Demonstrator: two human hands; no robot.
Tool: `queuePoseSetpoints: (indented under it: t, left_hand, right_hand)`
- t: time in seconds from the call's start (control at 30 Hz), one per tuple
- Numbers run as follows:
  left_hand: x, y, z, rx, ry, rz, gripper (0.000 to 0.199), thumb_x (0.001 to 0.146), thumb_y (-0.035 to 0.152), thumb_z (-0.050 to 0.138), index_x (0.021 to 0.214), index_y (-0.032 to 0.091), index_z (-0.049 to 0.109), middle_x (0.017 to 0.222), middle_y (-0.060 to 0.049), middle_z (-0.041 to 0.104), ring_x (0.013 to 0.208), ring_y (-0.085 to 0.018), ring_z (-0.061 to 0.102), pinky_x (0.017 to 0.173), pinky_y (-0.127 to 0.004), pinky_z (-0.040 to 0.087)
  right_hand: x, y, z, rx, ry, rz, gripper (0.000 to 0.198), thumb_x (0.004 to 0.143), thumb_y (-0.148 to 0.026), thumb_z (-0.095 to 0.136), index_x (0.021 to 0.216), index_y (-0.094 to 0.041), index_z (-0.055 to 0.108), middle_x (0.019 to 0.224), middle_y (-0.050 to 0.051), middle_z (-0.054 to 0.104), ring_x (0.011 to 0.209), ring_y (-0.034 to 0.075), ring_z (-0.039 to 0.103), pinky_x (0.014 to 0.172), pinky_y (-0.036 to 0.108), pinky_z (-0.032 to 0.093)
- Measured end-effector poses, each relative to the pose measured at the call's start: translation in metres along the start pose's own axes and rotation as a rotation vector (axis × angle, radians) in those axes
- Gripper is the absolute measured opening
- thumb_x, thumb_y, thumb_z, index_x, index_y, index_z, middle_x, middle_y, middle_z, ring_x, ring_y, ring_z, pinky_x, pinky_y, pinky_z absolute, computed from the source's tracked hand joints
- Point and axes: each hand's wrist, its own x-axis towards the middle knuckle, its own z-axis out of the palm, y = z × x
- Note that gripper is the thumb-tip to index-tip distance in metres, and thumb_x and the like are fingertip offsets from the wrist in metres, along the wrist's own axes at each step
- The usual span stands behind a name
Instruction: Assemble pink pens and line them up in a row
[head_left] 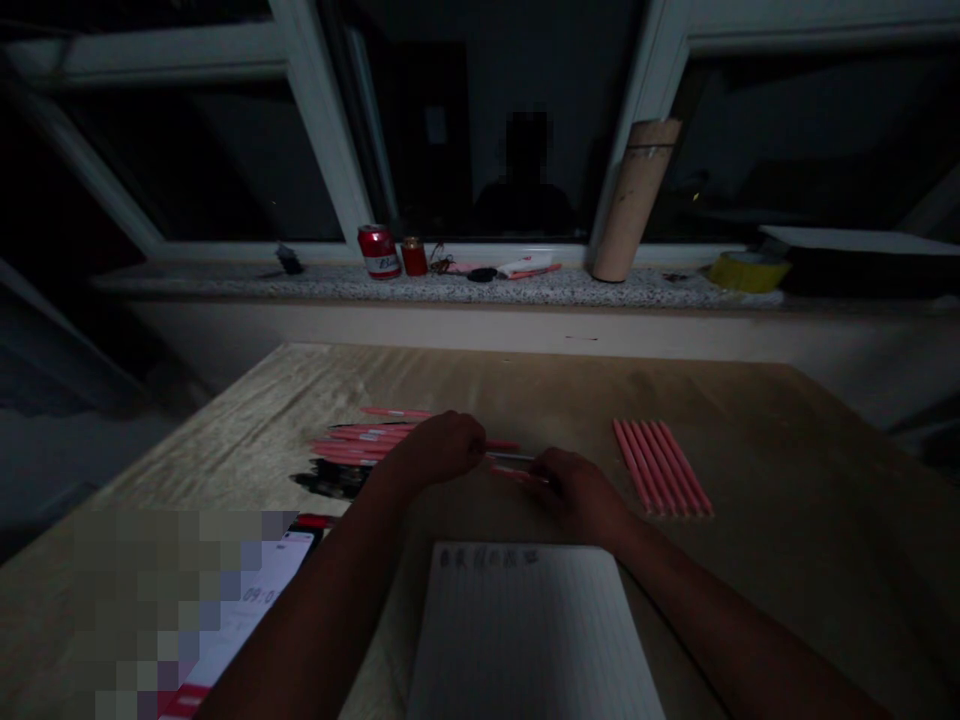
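Left hand [450,440] and right hand [576,488] both curl closed, pinching a thin rod [511,457] between them; pink pens [364,442] heap left of my left hand, a pink row [661,468] lies right of my right hand. The phone [251,605] reads "09:0" (the rest is hidden); the red can [379,252] seems labelled "Bu…".

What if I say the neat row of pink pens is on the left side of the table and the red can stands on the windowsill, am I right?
Not quite: the head view shows the neat row of pink pens on the right side of the table. The red can does stand on the windowsill.
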Motion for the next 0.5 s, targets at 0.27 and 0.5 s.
queuePoseSetpoints:
  t: [0.27,0.5]
  left_hand:
    - [-0.0003,-0.0016,-0.0008,0.028,-0.014,-0.027,0.024,0.071,0.02,0.047,0.082,0.018,0.068,0.082,-0.007,0.068,0.075,-0.017,0.061,0.066,-0.026,0.041]
    - [-0.001,0.0015,-0.0028,-0.003,-0.012,-0.012,0.024,0.073,0.021,0.048,0.084,0.017,0.069,0.083,-0.008,0.068,0.078,-0.018,0.061,0.07,-0.027,0.042]
  right_hand:
    - [-0.0015,0.0031,0.0003,0.111,0.07,0.013,0.017,0.085,-0.031,0.048,0.087,-0.018,0.058,0.08,0.003,0.06,0.069,0.014,0.053,0.06,0.024,0.038]
    - [-0.0011,-0.0004,-0.0033,0.117,0.045,-0.005,0.014,0.084,-0.028,0.049,0.085,-0.017,0.058,0.079,0.004,0.06,0.068,0.014,0.053,0.06,0.025,0.039]
